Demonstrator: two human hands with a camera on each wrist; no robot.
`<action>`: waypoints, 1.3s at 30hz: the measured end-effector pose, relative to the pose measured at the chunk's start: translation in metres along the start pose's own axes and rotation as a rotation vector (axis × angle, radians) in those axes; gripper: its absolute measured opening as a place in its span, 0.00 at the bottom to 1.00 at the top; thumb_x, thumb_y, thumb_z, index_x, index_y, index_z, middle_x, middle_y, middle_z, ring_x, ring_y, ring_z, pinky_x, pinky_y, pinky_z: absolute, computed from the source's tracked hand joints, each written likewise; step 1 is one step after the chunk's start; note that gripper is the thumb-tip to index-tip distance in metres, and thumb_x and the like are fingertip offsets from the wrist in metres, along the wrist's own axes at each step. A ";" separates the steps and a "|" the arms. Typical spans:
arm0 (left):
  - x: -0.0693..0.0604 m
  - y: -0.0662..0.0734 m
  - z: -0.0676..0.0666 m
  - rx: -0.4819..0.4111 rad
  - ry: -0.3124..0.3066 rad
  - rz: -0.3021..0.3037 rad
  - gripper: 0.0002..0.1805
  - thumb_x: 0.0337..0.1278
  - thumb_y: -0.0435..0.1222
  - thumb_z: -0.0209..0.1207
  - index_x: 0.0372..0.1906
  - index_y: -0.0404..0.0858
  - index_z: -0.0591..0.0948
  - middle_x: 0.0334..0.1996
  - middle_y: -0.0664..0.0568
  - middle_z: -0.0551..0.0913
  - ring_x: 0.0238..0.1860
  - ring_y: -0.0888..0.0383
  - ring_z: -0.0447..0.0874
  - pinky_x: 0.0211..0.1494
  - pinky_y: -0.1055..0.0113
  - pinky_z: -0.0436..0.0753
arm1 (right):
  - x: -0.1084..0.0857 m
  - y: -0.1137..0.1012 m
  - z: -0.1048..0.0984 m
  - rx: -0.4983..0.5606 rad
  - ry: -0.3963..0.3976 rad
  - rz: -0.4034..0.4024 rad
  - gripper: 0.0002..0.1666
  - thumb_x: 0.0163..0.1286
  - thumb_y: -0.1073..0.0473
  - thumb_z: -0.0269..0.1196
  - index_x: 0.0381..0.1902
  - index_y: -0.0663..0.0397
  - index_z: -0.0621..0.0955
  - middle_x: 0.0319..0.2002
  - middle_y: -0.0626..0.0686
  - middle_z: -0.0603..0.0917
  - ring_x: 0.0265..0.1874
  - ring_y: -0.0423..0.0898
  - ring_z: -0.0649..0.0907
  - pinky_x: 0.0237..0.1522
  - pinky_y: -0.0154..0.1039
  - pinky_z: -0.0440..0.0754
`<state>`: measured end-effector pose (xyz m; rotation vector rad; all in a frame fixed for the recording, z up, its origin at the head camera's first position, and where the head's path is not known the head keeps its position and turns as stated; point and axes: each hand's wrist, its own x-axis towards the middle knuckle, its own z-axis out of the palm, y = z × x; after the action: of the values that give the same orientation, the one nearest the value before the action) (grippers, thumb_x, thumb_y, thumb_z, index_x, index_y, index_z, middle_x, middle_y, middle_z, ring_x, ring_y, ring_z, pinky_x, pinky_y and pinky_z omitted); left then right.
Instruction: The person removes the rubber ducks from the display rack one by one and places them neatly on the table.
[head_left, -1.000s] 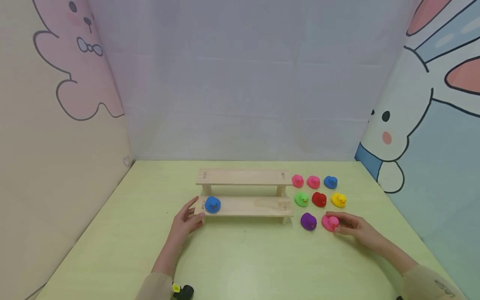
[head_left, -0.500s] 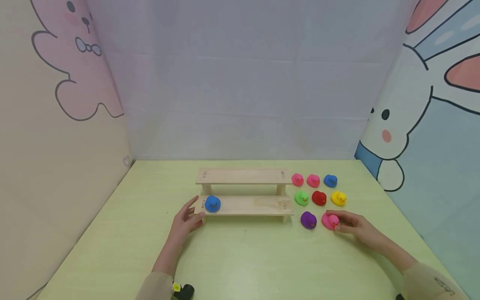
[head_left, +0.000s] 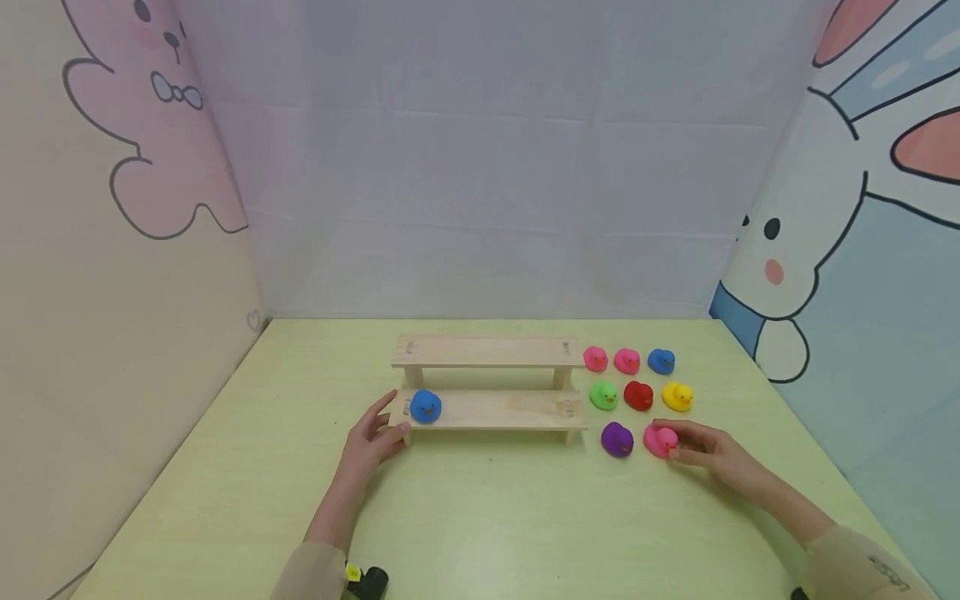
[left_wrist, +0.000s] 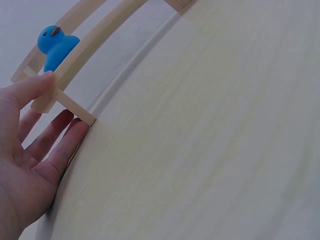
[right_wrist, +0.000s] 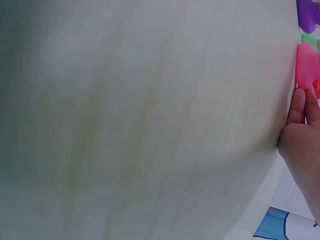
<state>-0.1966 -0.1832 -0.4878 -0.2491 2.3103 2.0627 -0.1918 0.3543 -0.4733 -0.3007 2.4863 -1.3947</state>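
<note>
My left hand (head_left: 369,440) grips the left end of a two-step wooden shelf (head_left: 498,410). In the left wrist view its thumb lies against the board beside a blue rubber duck (left_wrist: 59,46), with the other fingers by the shelf's leg (left_wrist: 75,107). That blue duck stands at the left end of the lower step. On the table at right, my right hand (head_left: 716,460) pinches a pink rubber duck (head_left: 660,440) between thumb and fingers. The right wrist view shows this pink duck only partly, at the frame's edge.
Left of the held duck sits a purple duck (head_left: 617,440). Behind stand green (head_left: 603,395), red (head_left: 638,396) and yellow (head_left: 677,397) ducks, then two pink ducks (head_left: 627,361) and a blue one (head_left: 662,361). Walls enclose the table's (head_left: 480,517) back and sides.
</note>
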 end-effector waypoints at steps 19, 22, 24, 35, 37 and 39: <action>0.000 0.000 0.000 -0.004 0.001 0.007 0.38 0.62 0.41 0.65 0.74 0.57 0.64 0.62 0.42 0.76 0.49 0.63 0.82 0.52 0.66 0.86 | 0.000 -0.001 0.001 -0.012 0.006 -0.002 0.33 0.72 0.50 0.60 0.71 0.55 0.69 0.70 0.64 0.70 0.50 0.16 0.71 0.51 0.19 0.74; 0.000 0.000 0.000 -0.003 0.003 0.006 0.38 0.62 0.41 0.65 0.74 0.57 0.64 0.62 0.42 0.76 0.49 0.62 0.83 0.52 0.67 0.86 | 0.000 -0.002 0.001 -0.014 0.007 0.001 0.33 0.72 0.50 0.60 0.71 0.56 0.69 0.70 0.64 0.70 0.49 0.15 0.71 0.51 0.19 0.74; 0.000 -0.001 0.000 -0.009 0.000 0.006 0.37 0.62 0.41 0.65 0.74 0.57 0.64 0.61 0.42 0.76 0.49 0.62 0.83 0.52 0.67 0.86 | 0.000 -0.002 0.001 -0.010 0.007 0.007 0.33 0.72 0.51 0.60 0.71 0.56 0.69 0.70 0.65 0.70 0.49 0.15 0.71 0.51 0.19 0.74; -0.002 -0.002 0.000 -0.031 -0.008 0.024 0.37 0.61 0.39 0.65 0.74 0.57 0.65 0.60 0.42 0.77 0.46 0.67 0.84 0.51 0.67 0.87 | -0.001 -0.001 0.002 -0.011 0.006 -0.001 0.33 0.72 0.51 0.60 0.71 0.57 0.69 0.70 0.66 0.70 0.49 0.16 0.72 0.51 0.19 0.74; -0.003 -0.002 0.001 -0.032 -0.012 0.034 0.37 0.61 0.40 0.65 0.73 0.56 0.66 0.59 0.41 0.77 0.45 0.68 0.84 0.51 0.68 0.86 | -0.001 -0.001 0.001 -0.017 0.007 -0.010 0.33 0.72 0.51 0.60 0.71 0.57 0.69 0.70 0.66 0.70 0.49 0.16 0.72 0.51 0.19 0.74; -0.004 -0.001 0.001 -0.035 -0.013 0.038 0.37 0.61 0.40 0.66 0.73 0.56 0.66 0.59 0.41 0.78 0.45 0.69 0.84 0.51 0.68 0.86 | 0.000 -0.001 0.001 -0.023 0.008 -0.015 0.33 0.72 0.51 0.60 0.71 0.57 0.69 0.69 0.65 0.71 0.50 0.16 0.72 0.51 0.19 0.74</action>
<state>-0.1926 -0.1824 -0.4887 -0.1929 2.2913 2.1166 -0.1911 0.3535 -0.4730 -0.3197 2.5132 -1.3767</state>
